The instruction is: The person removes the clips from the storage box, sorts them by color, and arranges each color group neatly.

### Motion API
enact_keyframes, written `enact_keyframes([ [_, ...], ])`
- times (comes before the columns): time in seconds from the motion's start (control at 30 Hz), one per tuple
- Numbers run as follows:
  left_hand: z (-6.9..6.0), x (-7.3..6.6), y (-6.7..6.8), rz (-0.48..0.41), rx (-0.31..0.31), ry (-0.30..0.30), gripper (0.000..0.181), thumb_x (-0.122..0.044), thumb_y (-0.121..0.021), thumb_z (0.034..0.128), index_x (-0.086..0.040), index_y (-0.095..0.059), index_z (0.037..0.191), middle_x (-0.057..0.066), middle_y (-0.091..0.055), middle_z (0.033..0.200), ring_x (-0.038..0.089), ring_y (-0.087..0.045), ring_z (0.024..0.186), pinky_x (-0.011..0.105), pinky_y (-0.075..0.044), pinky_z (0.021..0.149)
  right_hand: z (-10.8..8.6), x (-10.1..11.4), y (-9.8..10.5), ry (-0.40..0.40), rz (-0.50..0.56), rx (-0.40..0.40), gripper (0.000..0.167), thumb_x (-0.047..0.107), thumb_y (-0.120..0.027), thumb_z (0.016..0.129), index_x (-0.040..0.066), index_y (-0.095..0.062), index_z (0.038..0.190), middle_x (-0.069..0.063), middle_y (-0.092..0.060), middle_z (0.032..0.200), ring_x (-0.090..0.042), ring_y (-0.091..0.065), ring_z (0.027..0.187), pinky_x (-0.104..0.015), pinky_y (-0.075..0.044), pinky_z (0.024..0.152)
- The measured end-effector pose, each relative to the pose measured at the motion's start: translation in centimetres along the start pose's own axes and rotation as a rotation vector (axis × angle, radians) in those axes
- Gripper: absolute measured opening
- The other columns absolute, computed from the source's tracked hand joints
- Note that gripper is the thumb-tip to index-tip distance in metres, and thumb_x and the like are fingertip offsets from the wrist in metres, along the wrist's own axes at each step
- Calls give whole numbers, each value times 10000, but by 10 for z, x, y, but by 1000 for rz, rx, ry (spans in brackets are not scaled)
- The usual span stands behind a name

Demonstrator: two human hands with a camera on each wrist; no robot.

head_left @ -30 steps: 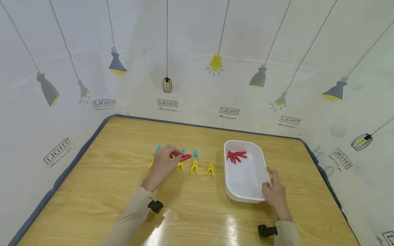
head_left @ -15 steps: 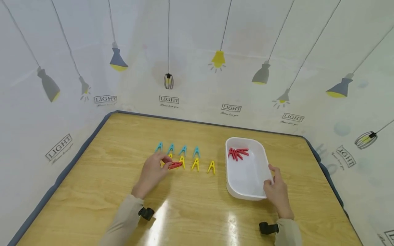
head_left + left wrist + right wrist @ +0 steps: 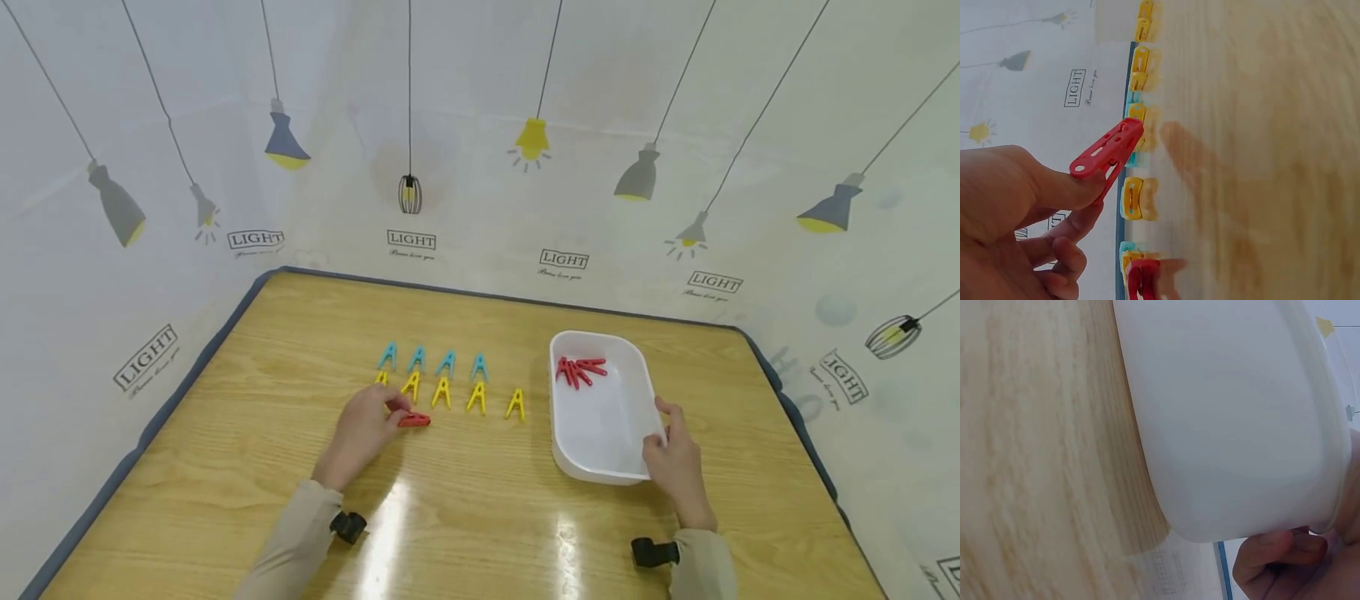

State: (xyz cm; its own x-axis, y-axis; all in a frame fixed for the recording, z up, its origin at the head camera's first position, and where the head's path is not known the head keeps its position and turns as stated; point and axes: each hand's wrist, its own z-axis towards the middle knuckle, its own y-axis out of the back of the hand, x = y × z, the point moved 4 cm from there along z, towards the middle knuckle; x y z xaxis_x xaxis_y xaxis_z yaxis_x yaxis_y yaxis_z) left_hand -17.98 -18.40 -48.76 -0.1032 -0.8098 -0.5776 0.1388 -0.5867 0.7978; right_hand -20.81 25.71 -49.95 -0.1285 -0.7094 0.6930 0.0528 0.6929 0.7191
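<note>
My left hand (image 3: 360,437) pinches a red clothespin (image 3: 415,420) just in front of the yellow row. In the left wrist view the pinched red clothespin (image 3: 1107,150) sticks out from the thumb and fingers of my left hand (image 3: 1022,212), and another red clothespin (image 3: 1143,278) stands at the bottom edge. Several yellow clothespins (image 3: 478,398) stand in a row, with a row of blue clothespins (image 3: 446,363) behind. My right hand (image 3: 678,471) grips the right rim of a white tray (image 3: 603,433), where several red clothespins (image 3: 576,373) lie.
The wooden table (image 3: 480,517) has a dark blue border. Behind and beside it hangs a pale cloth (image 3: 480,150) printed with lamps. The right wrist view shows mostly the tray's outer wall (image 3: 1229,425), with curled fingers at its lower right.
My left hand has moved left and nearer to the front with its red clothespin, uncovering the blue row and more of the yellow one. The right hand stays on the tray.
</note>
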Motion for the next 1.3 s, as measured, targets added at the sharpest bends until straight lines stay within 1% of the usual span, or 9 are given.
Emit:
enact_keyframes([
  [0.13, -1, 5, -1, 48, 5, -26, 93, -17, -764, 851, -108, -744, 850, 47, -707, 856, 210, -635, 803, 405, -519, 755, 0, 0, 0, 11, -2, -18, 601, 40, -439, 934, 57, -333, 1526, -140, -537, 811, -217, -503, 680, -310, -407, 581],
  [0.23, -2, 8, -2, 68, 37, -25, 100, -18, -761, 852, -116, -743, 846, 32, -711, 846, 204, -639, 799, 406, -527, 755, 0, 0, 1, 18, -5, -32, 600, 35, -445, 923, 61, -351, 1515, -127, -526, 786, -206, -488, 651, -309, -402, 563],
  [0.47, -3, 8, -4, 55, 97, -16, 111, -23, -768, 845, -122, -727, 873, 12, -705, 856, 186, -632, 802, 393, -537, 751, 0, 1, 0, 15, -4, -27, 602, 46, -434, 928, 63, -340, 1522, -138, -532, 809, -219, -496, 674, -311, -407, 578],
  [0.73, -1, 5, -5, 50, 88, -69, 68, -58, -755, 857, -58, -721, 916, 45, -702, 839, 203, -636, 800, 395, -538, 750, 0, 1, 1, 11, -7, -30, 597, 37, -439, 933, 60, -341, 1522, -143, -537, 811, -223, -501, 677, -313, -408, 581],
  [0.83, -1, 5, -7, 54, 106, -58, 53, -52, -743, 855, -53, -729, 906, 40, -690, 831, 189, -612, 777, 376, -525, 723, 0, 0, -1, 16, -4, -24, 593, 31, -446, 933, 53, -345, 1517, -148, -541, 807, -226, -506, 672, -315, -412, 579],
  [0.93, -2, 5, -9, 57, 144, -26, 40, -52, -730, 860, -63, -732, 898, 23, -671, 821, 161, -574, 750, 339, -498, 689, 0, -1, -3, 19, -5, -20, 594, 31, -447, 931, 51, -346, 1517, -144, -544, 808, -218, -509, 673, -309, -414, 579],
  [1.07, -3, 5, -10, 41, 170, 5, 14, -72, -725, 871, -84, -720, 865, 8, -670, 798, 143, -573, 717, 318, -494, 668, -1, 0, -3, 19, -5, -24, 595, 36, -440, 932, 52, -342, 1519, -149, -553, 812, -215, -515, 672, -303, -417, 574],
  [1.2, -5, 4, -9, 32, 179, 38, 58, -106, -725, 884, -108, -681, 846, -7, -638, 739, 135, -556, 656, 297, -470, 609, -1, -1, -1, 11, -7, -35, 596, 40, -439, 928, 60, -345, 1517, -149, -545, 807, -222, -508, 666, -307, -410, 573],
  [1.3, -6, 3, -6, 60, 153, 33, 72, -102, -723, 879, -91, -665, 839, 3, -620, 711, 141, -538, 620, 293, -450, 569, 0, -2, -1, 5, -9, -41, 596, 43, -441, 928, 68, -348, 1516, -139, -529, 803, -222, -496, 665, -310, -404, 576],
])
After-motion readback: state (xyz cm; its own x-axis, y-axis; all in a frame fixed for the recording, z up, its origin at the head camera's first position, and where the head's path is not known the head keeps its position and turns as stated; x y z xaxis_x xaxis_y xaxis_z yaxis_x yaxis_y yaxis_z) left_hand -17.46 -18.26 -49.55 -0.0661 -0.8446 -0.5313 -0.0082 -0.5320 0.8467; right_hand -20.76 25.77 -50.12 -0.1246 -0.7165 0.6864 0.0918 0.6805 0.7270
